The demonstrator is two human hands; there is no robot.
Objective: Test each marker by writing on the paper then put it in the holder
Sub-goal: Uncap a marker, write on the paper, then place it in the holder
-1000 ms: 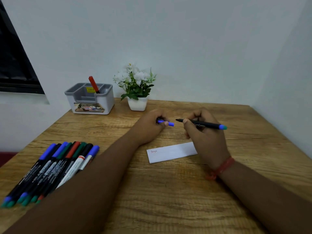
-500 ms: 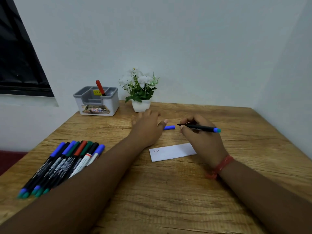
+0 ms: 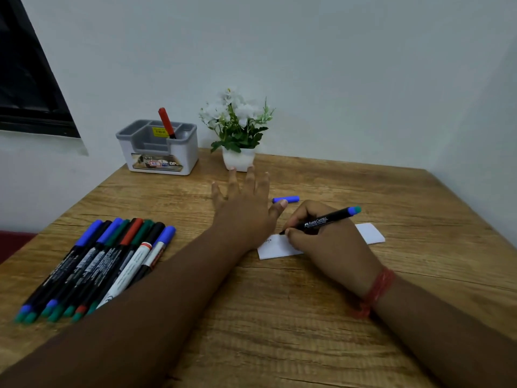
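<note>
**One head view, forward and down**

Worn on the head, close above the near edge of the worktop (image 3: 279, 317). Faces forward and down, toward the far corner where two white walls (image 3: 307, 65) meet. Wide-angle, with bowed edges. Near enough for both forearms to fill the lower frame; far enough to take in the whole worktop up to the holder (image 3: 159, 148) at the back. No second view to overlap.

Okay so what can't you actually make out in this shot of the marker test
Head view, the only one:
- Marker tip: hidden behind the right hand, so contact with the paper is unclear.
- Red writing on the paper's left end: too small to read, partly behind the left hand.
- Row of markers: near ends blurred, one side covered by the left forearm.
- Holder label: too small.
</note>
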